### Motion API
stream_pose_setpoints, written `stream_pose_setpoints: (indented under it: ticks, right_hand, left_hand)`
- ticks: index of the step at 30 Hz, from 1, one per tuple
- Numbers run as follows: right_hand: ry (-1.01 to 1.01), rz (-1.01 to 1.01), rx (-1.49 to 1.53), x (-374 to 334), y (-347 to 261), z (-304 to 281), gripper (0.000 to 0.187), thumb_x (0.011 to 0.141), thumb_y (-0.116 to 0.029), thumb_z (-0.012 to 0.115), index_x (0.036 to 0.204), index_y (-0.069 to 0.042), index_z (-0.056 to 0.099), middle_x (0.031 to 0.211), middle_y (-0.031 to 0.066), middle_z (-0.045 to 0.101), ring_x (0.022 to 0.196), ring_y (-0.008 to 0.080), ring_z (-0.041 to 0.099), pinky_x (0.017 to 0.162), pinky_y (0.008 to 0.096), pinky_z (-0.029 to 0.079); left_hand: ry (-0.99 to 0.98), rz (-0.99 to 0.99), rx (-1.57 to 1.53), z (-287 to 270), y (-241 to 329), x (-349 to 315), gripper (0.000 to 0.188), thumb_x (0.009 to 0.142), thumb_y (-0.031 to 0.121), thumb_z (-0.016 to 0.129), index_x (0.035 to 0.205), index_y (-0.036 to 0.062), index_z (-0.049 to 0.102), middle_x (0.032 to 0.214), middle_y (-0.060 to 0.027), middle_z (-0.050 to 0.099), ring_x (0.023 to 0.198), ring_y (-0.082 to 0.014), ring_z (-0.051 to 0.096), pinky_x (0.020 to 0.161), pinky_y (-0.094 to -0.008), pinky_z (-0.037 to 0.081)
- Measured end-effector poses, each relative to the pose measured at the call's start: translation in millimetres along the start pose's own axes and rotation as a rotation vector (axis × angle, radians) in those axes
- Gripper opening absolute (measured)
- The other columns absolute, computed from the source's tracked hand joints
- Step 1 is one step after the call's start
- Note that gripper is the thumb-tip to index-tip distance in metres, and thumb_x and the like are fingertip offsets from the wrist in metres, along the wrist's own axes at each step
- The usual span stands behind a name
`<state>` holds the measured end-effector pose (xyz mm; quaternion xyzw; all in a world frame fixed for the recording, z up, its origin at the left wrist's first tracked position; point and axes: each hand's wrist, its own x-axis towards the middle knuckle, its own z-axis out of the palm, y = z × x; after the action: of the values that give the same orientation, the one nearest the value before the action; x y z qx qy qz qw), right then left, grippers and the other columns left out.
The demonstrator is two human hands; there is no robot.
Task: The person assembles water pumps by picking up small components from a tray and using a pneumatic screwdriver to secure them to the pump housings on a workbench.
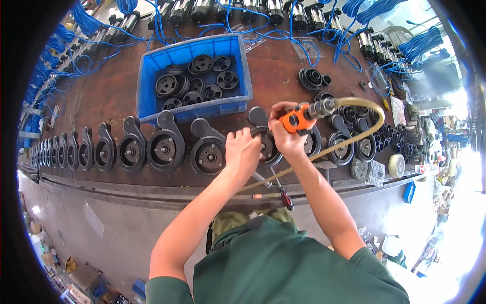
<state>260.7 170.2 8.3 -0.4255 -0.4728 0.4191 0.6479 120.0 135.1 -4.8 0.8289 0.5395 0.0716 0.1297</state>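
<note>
— Brown and scuffed, the table (pixel 283 71) carries what at its middle?
— A black housing (pixel 267 144), near the front edge. It is judged heavy, stiff cast metal, best gripped by its round rim. The left hand (pixel 242 150) has its fingers closed on it; an orange air tool (pixel 295 120) is clasped in the right hand (pixel 284 136). More housings (pixel 164 147) are lined leftward, a blue bin (pixel 147 86) farther off.

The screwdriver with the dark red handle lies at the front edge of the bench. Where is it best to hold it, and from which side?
Probably by the handle of the screwdriver, coming from the person's side. It juts past the front edge of the bench, while the thin shaft runs back under the right hand and the hose.
</note>
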Motion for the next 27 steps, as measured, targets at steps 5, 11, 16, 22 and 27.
stream_pose_setpoints:
  ticks: [5, 11, 16, 22, 27]
  right_hand:
    - [-0.041, -0.016, -0.021, 4, -9, 11, 0.019, 0.074, 0.005, 0.065, 0.093, 0.004, 0.066, 0.08, 0.0033, 0.065, 0.074, 0.0086, 0.062, 0.068, 0.0238, 0.05]
    - [-0.113, -0.125, -0.102, 4, -18, 13, 0.019, 0.074, 0.004, 0.065, 0.093, 0.004, 0.066, 0.078, 0.003, 0.065, 0.071, 0.0081, 0.06, 0.066, 0.0235, 0.049]
    - [-0.073, -0.078, -0.076, 2, -9, 8, 0.019, 0.074, 0.003, 0.065, 0.093, 0.003, 0.067, 0.079, 0.0031, 0.065, 0.073, 0.0085, 0.06, 0.067, 0.0239, 0.049]
    - [-0.082, -0.09, -0.032, 1, -9, 8, 0.02, 0.076, 0.005, 0.064, 0.096, 0.004, 0.065, 0.084, 0.0038, 0.065, 0.077, 0.0094, 0.062, 0.071, 0.0249, 0.051]
    - [-0.03, -0.052, 0.105, -10, -12, -1, 0.028, 0.077, 0.008, 0.063, 0.105, 0.004, 0.066, 0.091, 0.007, 0.068, 0.082, 0.0122, 0.066, 0.075, 0.0268, 0.054]
  left_hand:
    - [0.004, -0.02, 0.008, 1, 2, -3, 0.035, 0.071, 0.03, 0.087, 0.093, 0.0067, 0.074, 0.099, -0.0132, 0.064, 0.099, -0.0297, 0.064, 0.087, -0.0417, 0.046]
    - [-0.034, -0.014, 0.005, -2, 2, 1, 0.031, 0.072, 0.03, 0.086, 0.09, 0.0059, 0.077, 0.101, -0.0131, 0.066, 0.1, -0.0292, 0.066, 0.088, -0.0409, 0.048]
    - [-0.087, -0.014, -0.001, -1, -1, 4, 0.029, 0.073, 0.028, 0.086, 0.09, 0.0063, 0.077, 0.103, -0.013, 0.066, 0.101, -0.029, 0.066, 0.088, -0.0411, 0.048]
    - [-0.041, -0.02, 0.009, 1, 1, 2, 0.027, 0.073, 0.027, 0.086, 0.089, 0.0067, 0.077, 0.101, -0.0127, 0.066, 0.1, -0.0284, 0.066, 0.087, -0.0393, 0.049]
    - [0.022, 0.008, -0.004, 5, -2, 1, 0.028, 0.071, 0.025, 0.086, 0.092, 0.0089, 0.074, 0.094, -0.0131, 0.064, 0.093, -0.0299, 0.066, 0.082, -0.0412, 0.052]
